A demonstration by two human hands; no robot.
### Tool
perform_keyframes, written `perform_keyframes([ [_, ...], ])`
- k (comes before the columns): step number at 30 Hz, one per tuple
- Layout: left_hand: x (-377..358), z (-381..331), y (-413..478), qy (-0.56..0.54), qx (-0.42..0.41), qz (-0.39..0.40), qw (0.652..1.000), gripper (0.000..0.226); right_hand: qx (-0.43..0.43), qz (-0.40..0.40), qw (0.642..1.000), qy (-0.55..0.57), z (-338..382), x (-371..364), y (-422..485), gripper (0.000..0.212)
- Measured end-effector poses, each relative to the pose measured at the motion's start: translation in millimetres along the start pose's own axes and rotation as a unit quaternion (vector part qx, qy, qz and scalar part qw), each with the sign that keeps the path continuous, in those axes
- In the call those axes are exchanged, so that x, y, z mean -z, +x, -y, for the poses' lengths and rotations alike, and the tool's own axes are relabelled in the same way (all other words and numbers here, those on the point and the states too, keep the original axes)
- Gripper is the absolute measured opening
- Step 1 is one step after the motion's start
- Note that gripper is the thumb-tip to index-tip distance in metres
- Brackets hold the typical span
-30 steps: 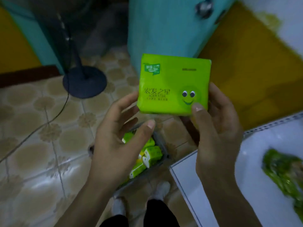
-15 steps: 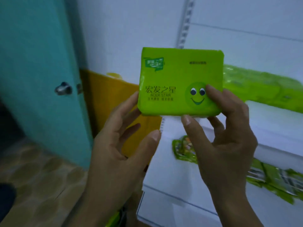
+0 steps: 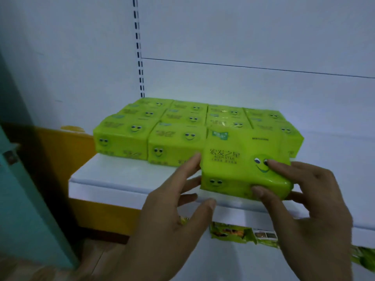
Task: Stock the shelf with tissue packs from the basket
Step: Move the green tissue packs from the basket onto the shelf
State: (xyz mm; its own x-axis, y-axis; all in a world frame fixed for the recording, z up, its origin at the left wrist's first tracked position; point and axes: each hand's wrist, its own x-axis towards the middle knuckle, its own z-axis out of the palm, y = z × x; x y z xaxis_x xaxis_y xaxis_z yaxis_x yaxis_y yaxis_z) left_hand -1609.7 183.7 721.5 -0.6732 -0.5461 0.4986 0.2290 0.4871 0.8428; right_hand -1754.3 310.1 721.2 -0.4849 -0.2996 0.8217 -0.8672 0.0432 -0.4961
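A bright green tissue pack [image 3: 233, 161] with a smiley face is at the front of the white shelf [image 3: 121, 177], in the third column of stocked packs. My right hand [image 3: 300, 195] grips its right end, thumb on the front face and fingers on top. My left hand [image 3: 178, 201] touches the pack's left edge with straight fingertips. Several matching green packs [image 3: 146, 128] stand in rows behind and to the left. The basket is out of view.
A white back panel with a slotted upright [image 3: 139, 47] rises behind the shelf. Green snack bags [image 3: 243, 233] lie on the lower shelf. A teal door [image 3: 24, 189] stands at left, with a yellow wall band [image 3: 67, 151] beside it.
The view swung from the floor and basket up to the shelf. The pack, held up in front of me before, has come down onto the shelf's front row.
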Motion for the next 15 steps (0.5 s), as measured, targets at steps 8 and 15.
perform_keyframes([
  [8, -28.9, 18.9, 39.5, 0.396, -0.144, -0.135, 0.897, 0.051, -0.06, 0.103, 0.992, -0.042, -48.7, -7.3, 30.0, 0.039],
  [15, -27.0, 37.1, 54.1, 0.455, -0.059, -0.133, 0.878, 0.048, -0.011, 0.131, 0.979, -0.155, -49.9, -29.9, 51.3, 0.033],
])
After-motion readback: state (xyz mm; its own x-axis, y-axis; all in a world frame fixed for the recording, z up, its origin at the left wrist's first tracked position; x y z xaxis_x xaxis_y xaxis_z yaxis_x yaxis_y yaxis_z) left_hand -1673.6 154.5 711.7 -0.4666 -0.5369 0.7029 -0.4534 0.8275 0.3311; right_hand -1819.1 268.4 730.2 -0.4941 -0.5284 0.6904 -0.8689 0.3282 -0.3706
